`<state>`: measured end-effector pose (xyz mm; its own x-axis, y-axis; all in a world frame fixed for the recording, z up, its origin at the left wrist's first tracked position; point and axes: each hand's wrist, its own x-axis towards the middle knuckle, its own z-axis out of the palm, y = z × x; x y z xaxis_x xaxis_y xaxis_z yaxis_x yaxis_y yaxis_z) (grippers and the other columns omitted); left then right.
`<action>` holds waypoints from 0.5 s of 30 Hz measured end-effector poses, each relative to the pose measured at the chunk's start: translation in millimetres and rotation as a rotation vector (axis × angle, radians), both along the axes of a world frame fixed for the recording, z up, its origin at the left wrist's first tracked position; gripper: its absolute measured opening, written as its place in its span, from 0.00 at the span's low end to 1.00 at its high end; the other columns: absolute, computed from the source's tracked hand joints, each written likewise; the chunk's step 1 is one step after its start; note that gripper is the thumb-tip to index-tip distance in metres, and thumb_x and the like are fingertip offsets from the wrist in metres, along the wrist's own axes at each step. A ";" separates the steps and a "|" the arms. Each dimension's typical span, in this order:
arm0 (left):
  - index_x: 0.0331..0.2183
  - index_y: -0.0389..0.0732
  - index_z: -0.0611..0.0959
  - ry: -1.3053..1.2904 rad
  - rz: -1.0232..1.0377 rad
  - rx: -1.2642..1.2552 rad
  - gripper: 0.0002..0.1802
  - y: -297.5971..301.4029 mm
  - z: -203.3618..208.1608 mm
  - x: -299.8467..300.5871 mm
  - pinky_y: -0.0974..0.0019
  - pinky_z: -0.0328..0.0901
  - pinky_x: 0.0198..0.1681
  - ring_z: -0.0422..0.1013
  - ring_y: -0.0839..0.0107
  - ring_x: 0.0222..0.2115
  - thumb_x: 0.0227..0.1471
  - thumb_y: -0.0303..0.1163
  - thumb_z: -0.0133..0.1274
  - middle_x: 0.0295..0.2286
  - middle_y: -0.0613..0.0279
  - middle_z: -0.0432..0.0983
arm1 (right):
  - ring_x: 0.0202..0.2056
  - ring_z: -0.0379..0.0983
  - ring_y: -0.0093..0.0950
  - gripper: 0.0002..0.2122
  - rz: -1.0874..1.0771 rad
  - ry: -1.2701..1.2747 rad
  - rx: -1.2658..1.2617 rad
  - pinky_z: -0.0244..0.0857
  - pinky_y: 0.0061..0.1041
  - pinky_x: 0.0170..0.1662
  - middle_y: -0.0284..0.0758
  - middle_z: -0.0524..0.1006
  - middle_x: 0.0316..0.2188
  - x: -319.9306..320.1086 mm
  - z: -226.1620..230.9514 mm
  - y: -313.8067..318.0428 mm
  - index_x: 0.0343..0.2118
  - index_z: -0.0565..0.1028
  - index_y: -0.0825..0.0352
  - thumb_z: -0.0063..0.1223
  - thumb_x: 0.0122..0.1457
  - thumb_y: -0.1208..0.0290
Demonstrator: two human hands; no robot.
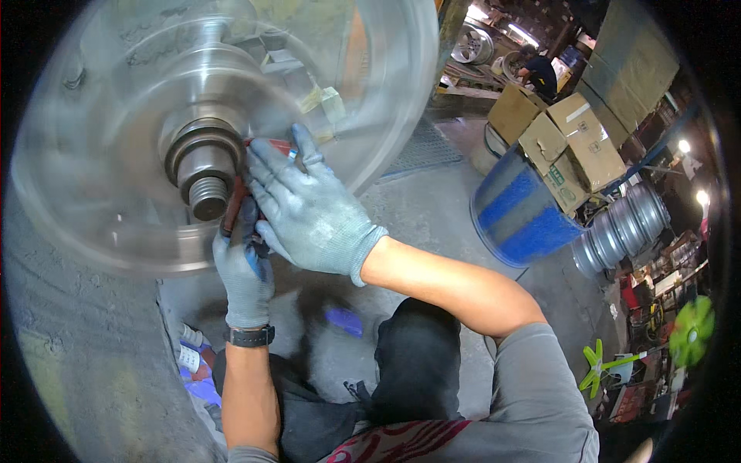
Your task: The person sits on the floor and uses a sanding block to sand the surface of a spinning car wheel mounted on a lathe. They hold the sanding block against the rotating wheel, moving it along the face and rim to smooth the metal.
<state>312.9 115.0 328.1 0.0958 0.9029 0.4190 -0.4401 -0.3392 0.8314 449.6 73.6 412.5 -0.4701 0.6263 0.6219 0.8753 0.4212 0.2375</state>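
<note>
A large metal wheel (pixel 386 131), blurred by spinning, fills the upper left around a shiny hub with a threaded shaft (pixel 208 197). My left hand (pixel 241 274), in a grey glove, is closed on the lower end of a reddish-brown strip (pixel 235 207) that looks like sandpaper, right beside the shaft. Over the strip's upper part lies my right hand (pixel 309 204), also gloved, its fingers stretched out toward the wheel's inner face. A red edge shows past those fingertips. Exactly where the strip meets the metal is hidden by my fingers.
Right of the wheel stands a blue drum (pixel 517 204) topped with cardboard boxes (pixel 575 143). Stacked silver wheel rims (pixel 621 231) lie beyond it. A green fan (pixel 691 332) is at the far right. Another person (pixel 540 73) works in the back. Purple cloth (pixel 202 390) lies lower left.
</note>
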 end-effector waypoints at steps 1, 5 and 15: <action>0.55 0.31 0.78 -0.003 -0.013 -0.012 0.21 1.5 -1.8 -2.5 0.72 0.70 0.46 0.75 0.76 0.45 0.65 0.31 0.52 0.49 0.58 0.77 | 0.67 0.59 0.43 0.28 -0.009 -0.010 0.013 0.38 0.60 0.71 0.51 0.73 0.59 0.0 0.4 0.0 0.52 0.77 0.79 0.54 0.57 0.57; 0.54 0.31 0.78 0.490 0.258 0.438 0.21 4.4 -2.3 -12.4 0.72 0.70 0.44 0.75 0.77 0.43 0.65 0.33 0.53 0.47 0.59 0.78 | 0.67 0.59 0.44 0.27 -0.013 0.004 0.008 0.38 0.60 0.71 0.51 0.73 0.59 -1.1 -2.0 0.2 0.51 0.77 0.79 0.54 0.56 0.58; 0.47 0.36 0.82 -0.104 -0.097 -0.129 0.14 -3.7 2.5 -3.2 0.77 0.64 0.33 0.68 0.85 0.32 0.65 0.35 0.55 0.36 0.70 0.77 | 0.67 0.59 0.43 0.28 -0.077 -0.034 -0.039 0.35 0.62 0.71 0.48 0.71 0.61 -4.0 -2.5 -4.8 0.56 0.74 0.75 0.54 0.59 0.58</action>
